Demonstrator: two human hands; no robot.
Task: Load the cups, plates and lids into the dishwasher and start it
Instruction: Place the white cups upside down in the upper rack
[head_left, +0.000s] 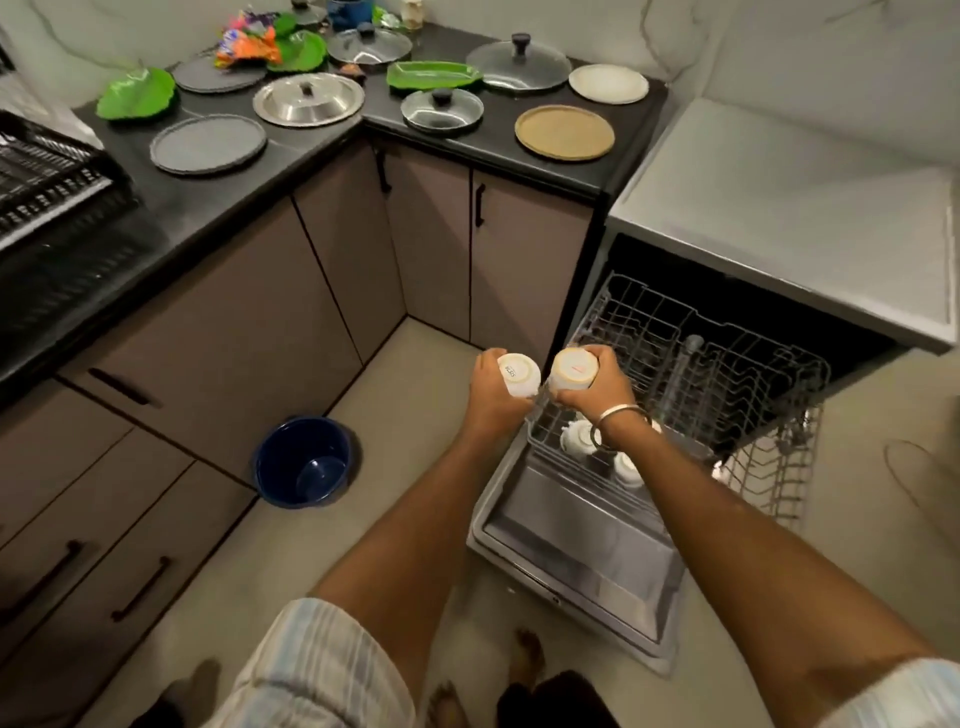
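Observation:
My left hand (491, 397) grips a white cup (519, 375) held upside down, its base facing me. My right hand (597, 389) grips a second white cup (572, 370), also inverted. Both cups hover at the near left corner of the pulled-out upper rack (691, 358) of the open dishwasher. Two white cups (579, 436) sit in that rack below my right wrist. The dishwasher door (582, 556) lies open and flat. On the black counter (467, 130) lie glass lids (441, 109), a steel lid (309, 98), grey plates (208, 144), a tan plate (564, 132), a white plate (608, 83) and green leaf plates (136, 94).
A dark blue bucket (304, 462) stands on the floor by the corner cabinets. A lower rack (769, 467) shows at the right beneath the upper one. A black dish rack (47, 176) sits on the counter at the left. My feet stand near the door's front edge.

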